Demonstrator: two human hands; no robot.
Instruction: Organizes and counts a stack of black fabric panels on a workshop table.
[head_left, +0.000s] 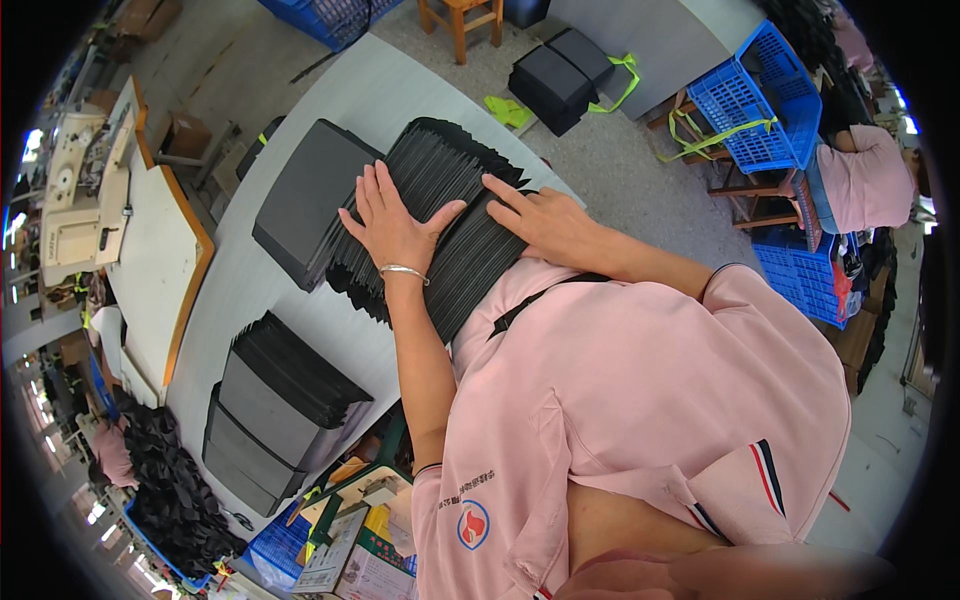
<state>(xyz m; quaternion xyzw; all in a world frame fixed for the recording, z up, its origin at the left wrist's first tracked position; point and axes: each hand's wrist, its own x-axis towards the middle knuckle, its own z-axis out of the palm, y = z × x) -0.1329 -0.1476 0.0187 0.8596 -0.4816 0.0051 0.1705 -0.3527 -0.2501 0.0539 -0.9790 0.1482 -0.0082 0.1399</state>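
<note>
Stack of fanned black sheets, centre of the grey counter. Left hand flat on it, fingers spread, clasping nothing. Right hand flat at its 3 o'clock edge, fingers together. Dark flat pile touching at 9 o'clock; further black stacks at 7 o'clock.

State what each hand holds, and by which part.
Nothing is gripped. The left hand and right hand lie flat, palms down, on top of the fanned stack of black sheets on the grey table.
</note>
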